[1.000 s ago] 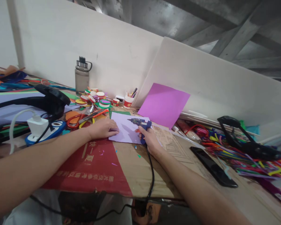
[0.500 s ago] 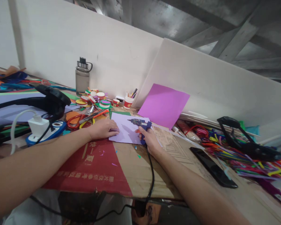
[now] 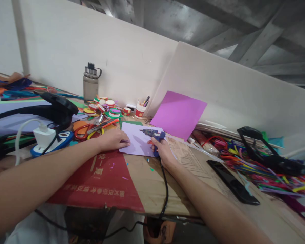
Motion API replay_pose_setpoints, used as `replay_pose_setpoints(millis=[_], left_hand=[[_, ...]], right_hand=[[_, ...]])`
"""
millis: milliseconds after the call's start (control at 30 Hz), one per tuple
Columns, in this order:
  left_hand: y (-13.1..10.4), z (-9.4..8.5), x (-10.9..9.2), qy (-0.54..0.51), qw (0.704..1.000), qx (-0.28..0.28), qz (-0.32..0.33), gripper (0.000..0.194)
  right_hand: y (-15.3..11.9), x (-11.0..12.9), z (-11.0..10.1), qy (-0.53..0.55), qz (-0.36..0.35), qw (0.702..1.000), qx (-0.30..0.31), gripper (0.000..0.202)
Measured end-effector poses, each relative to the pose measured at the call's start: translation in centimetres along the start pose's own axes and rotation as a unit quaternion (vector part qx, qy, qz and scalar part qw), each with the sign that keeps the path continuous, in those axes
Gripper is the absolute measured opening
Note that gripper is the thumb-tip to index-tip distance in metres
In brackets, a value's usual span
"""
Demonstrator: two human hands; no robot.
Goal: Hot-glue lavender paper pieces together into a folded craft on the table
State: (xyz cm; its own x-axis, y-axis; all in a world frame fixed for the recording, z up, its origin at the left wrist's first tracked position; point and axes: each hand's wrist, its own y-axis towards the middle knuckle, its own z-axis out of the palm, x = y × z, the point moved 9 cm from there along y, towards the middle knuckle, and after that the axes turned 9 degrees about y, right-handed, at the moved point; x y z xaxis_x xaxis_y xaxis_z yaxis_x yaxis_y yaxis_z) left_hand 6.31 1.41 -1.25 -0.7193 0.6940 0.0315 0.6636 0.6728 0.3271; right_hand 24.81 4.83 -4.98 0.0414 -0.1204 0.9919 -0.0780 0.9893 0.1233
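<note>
A dark blue glue gun (image 3: 157,135) is gripped in my right hand (image 3: 165,152), its nozzle pointing left above a lavender sheet of paper (image 3: 132,130). The fingers wrap its handle, and a black cord (image 3: 165,193) runs down from it over the table edge. My left hand (image 3: 115,139) lies at the sheet's left edge, fingers curled together and holding it down; the thumb is partly hidden. Beneath the sheet is a red and brown cardboard (image 3: 132,176) with small paper scraps on it. Scissors (image 3: 82,131) with red handles lie just beyond my left forearm.
A water bottle (image 3: 90,84) and rolls of tape (image 3: 114,113) stand at the back, near a paper cup (image 3: 140,110) of pens. A purple sheet (image 3: 179,113) leans on the wall. Rightward lie a phone (image 3: 232,181) and colourful craft stems (image 3: 264,179); leftward, a power strip (image 3: 52,144).
Both hands, the glue gun and the lavender sheet keep their places relative to each other. The whole view has shifted very slightly.
</note>
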Motion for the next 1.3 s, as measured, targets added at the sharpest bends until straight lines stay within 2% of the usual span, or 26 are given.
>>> replay_pose_setpoints(millis=[200,433,733,933,1167,1300], left_hand=[[-0.2,-0.1,-0.8,-0.021,0.999,-0.018,0.044,0.021],[-0.1,-0.3,0.1,-0.033,0.999,-0.011,0.025,0.024],[0.0,0.0,0.3,-0.045,0.998,-0.025,0.042,0.018],[0.0,0.1,0.0,-0.03,0.998,-0.013,0.049,0.02],[-0.1,-0.7,-0.4,-0.036,0.997,-0.044,0.048,0.021],[0.0,-0.3,-0.3,-0.038,0.998,-0.03,0.05,0.021]], right_hand=[[0.1,-0.1,0.0,-0.003,-0.004,1.0,0.0,0.037],[0.3,-0.3,-0.2,-0.003,0.0,1.0,0.003,0.038],[0.2,-0.3,-0.2,-0.019,0.009,1.0,0.003,0.035],[0.4,-0.5,-0.2,-0.005,0.002,1.0,-0.001,0.035],[0.2,-0.3,-0.1,-0.013,0.005,1.0,0.0,0.032],[0.2,-0.3,-0.1,-0.008,0.003,1.0,0.001,0.033]])
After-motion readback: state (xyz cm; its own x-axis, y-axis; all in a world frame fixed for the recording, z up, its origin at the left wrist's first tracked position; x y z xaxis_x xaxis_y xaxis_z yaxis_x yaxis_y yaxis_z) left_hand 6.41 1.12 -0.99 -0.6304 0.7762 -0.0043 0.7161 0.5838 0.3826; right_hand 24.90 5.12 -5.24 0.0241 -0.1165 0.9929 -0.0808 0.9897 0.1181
